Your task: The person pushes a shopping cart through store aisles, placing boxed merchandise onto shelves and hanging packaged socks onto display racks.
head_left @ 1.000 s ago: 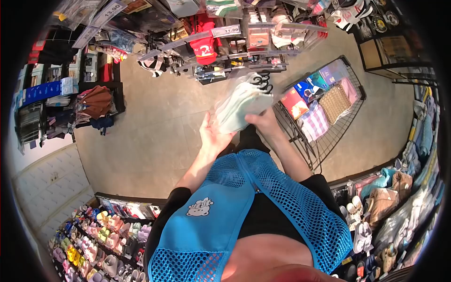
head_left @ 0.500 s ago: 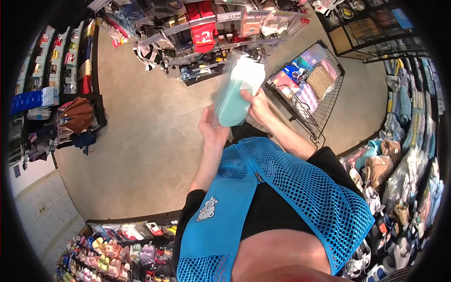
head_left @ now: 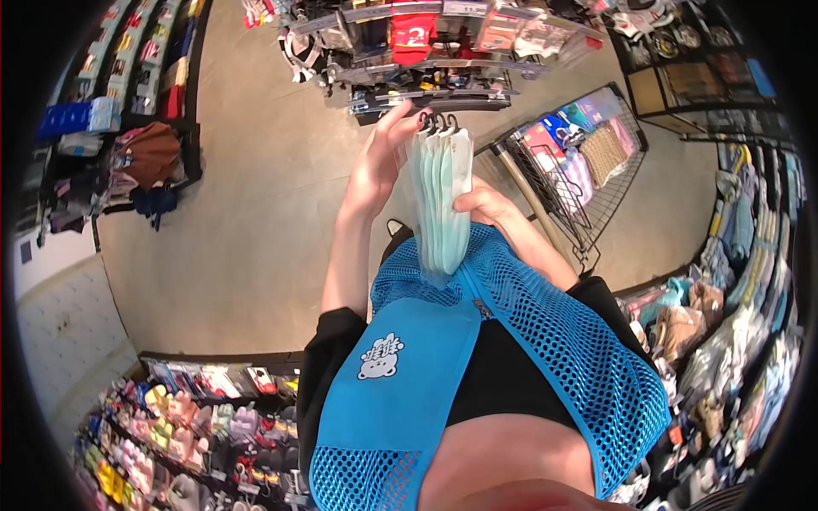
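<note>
Several pale mint-green sock packs [head_left: 445,204] in clear plastic, with black hooks at the top, hang together in front of the blue mesh vest [head_left: 400,341]. My right hand [head_left: 487,204] grips the bundle from its right side, thumb across the front pack. Raised at the upper left of the bundle, my left hand [head_left: 383,157] has its fingers extended beside the black hooks. Its fingertips are close to the hooks; whether they touch cannot be made out.
A black wire cart [head_left: 613,192] with packaged goods stands ahead on the right. A display rack [head_left: 430,106] is straight ahead. Shelves of slippers [head_left: 183,426] stand at the lower left, a clothes rack [head_left: 737,255] at the right, and stacked goods [head_left: 149,157] at the left.
The sock bundle has turned from its broad face to its edges, showing separate packs, and sits lower. My left hand has moved up from its lower side to near the hooks.
</note>
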`<state>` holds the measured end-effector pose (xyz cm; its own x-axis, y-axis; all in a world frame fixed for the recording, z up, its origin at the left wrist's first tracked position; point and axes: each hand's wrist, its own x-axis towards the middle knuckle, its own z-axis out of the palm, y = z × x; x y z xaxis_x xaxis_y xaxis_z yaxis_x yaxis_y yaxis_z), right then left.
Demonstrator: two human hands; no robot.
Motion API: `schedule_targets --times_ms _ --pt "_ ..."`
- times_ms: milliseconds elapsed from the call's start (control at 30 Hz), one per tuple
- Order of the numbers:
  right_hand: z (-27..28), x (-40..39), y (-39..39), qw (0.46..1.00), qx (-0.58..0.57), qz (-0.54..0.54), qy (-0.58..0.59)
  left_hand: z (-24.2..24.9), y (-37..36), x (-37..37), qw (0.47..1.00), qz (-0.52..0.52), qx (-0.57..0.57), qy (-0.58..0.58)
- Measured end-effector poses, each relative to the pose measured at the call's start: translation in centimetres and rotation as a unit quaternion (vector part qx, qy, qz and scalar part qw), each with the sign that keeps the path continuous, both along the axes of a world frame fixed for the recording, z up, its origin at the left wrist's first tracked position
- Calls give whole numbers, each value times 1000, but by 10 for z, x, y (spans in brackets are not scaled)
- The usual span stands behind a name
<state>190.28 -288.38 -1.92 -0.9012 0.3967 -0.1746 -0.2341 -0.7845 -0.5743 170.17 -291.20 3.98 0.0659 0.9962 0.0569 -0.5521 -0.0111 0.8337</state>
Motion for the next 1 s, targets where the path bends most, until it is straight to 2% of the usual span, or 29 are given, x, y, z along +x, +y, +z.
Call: schedule_targets --times_ms 67,133,167,233,300,367,500,533,667,733,800,867,900,933,967,1000 --pt "-4 -1 11 999 21 24 18 15 22 2 999 -25 16 -12" --pt "-7 -1 20 998 39 40 37 31 40 3 989 -99 5 110" --pt "-7 0 26 996 56 61 45 32 47 4 989 -96 -1 112" --pt "-6 -1 35 992 66 87 55 33 56 1 978 -164 45 122" --pt "-5 -1 40 987 70 130 67 33 57 2 983 -159 29 91" --pt "-5 -2 42 987 66 128 67 38 58 1 980 -145 60 118" --pt "-2 1 45 988 58 124 66 51 63 4 969 -125 -35 210" --pt "-1 2 47 989 57 121 67 44 65 6 971 -102 -4 216" --pt "-2 10 45 995 38 80 46 32 72 12 973 -126 -5 195" --pt "-3 20 53 998 43 32 37 11 78 19 999 36 19 15" --pt "-5 28 69 997 3 -74 -7 -19 73 6 992 106 -52 46" --pt "-33 37 102 992 14 -117 -37 -48 54 -2 969 167 -169 76" --pt "-43 40 119 986 16 -147 -72 -66 40 -10 956 162 -222 100" --pt "-44 36 130 967 48 -229 -104 -84 20 -16 939 159 -278 124" --pt "-53 36 146 966 46 -234 -99 -103 -1 -19 916 167 -325 164" --pt "-66 35 161 953 69 -237 -176 -125 -27 -24 885 179 -390 182"
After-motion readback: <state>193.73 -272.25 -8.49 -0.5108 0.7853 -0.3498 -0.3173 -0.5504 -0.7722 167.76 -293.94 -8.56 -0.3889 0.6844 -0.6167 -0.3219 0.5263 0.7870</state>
